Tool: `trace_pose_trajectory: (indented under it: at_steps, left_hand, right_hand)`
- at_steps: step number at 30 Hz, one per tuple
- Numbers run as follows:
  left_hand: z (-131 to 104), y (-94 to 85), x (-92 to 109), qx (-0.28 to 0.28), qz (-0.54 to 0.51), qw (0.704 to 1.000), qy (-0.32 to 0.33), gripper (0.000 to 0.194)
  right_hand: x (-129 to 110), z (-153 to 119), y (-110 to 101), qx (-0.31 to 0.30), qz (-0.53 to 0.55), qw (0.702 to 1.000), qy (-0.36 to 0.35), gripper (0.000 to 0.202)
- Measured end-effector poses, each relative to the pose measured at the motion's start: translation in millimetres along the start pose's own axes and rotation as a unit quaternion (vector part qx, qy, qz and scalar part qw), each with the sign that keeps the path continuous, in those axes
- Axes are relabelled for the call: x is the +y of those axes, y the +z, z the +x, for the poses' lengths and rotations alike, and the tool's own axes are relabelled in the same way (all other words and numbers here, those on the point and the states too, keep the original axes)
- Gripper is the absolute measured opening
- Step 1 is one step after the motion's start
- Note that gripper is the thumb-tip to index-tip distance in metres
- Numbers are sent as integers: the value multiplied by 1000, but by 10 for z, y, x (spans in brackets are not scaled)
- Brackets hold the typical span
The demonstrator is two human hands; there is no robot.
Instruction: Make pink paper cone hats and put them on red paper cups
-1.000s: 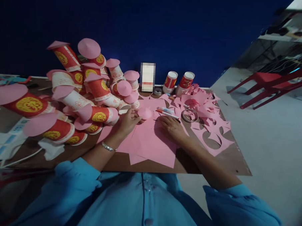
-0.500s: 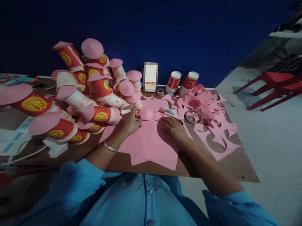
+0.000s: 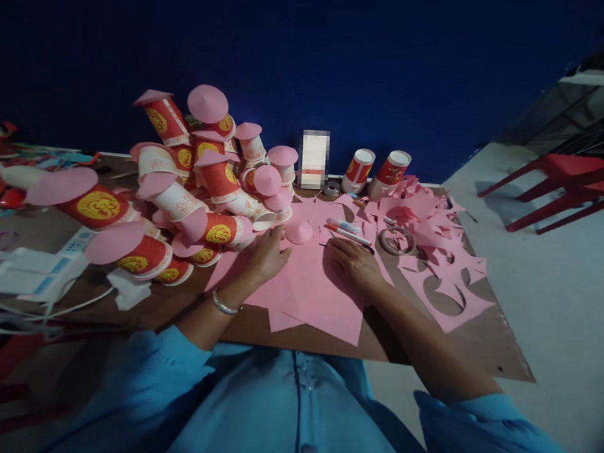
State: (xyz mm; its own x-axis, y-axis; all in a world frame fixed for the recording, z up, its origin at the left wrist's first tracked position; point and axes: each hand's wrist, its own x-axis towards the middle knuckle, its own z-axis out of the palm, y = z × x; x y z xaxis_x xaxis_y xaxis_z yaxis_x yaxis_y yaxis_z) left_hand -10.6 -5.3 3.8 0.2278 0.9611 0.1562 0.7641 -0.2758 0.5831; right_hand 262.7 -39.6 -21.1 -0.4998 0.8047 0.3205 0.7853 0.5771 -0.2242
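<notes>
A small pink paper cone point(image 3: 300, 232) rests on overlapping pink paper sheets point(image 3: 323, 307). My left hand point(image 3: 268, 255) lies just left of the cone, its thumb and fingers apart and holding nothing that I can see. On the right side of the sheets, my right hand point(image 3: 353, 262) rests palm down with its fingers loosely bent. Dark, thin ends of a tool, perhaps scissors, show beside those fingers, mostly covered by the hand. Two marker pens point(image 3: 348, 232) lie just beyond it. Left of my hands are piled paper cups point(image 3: 219, 233), many topped with pink cones.
A tape roll point(image 3: 397, 241) and cut pink paper scraps point(image 3: 442, 289) lie to the right. Two stacks of cups point(image 3: 359, 170) stand at the back near a blurred white box point(image 3: 316, 157). A power strip point(image 3: 63, 256) with cables is at left; a red stool point(image 3: 559, 174) stands off right.
My left hand has drawn slightly away from the cone, its fingers less pinched. My right hand stays on the sheets. The whole view has shifted slightly, moving the scene rightward.
</notes>
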Motion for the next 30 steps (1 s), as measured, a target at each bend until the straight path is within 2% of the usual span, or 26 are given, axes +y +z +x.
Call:
trace_pose_trajectory:
  at_steps: [4,8,11,18,23,26,30]
  left_hand:
    - [-141,-45,-70,4,37,998,50,33]
    - [-328,-105,-88,-40,71,992,93,25]
    - [-421,-131,-93,-55,93,989,99,24]
    - [-448,-164,-69,-63,116,986,102,22]
    - [-449,-148,-74,-50,102,988,107,21]
    - [-522,-214,-84,-62,74,989,115,22]
    - [-752,-386,-131,-65,52,988,131,22]
  right_hand:
    - [-20,-6,-20,5,3,1000,3,37]
    - [-44,-4,-42,10,7,1000,-2,38]
    - [-46,2,-30,16,5,1000,-5,35]
    - [-31,5,8,29,0,1000,-11,38]
    - [-33,-2,-32,21,-15,1000,-3,41]
    - [-106,-2,-124,11,-20,1000,-1,36]
    - [-364,-49,-272,0,4,1000,-15,35]
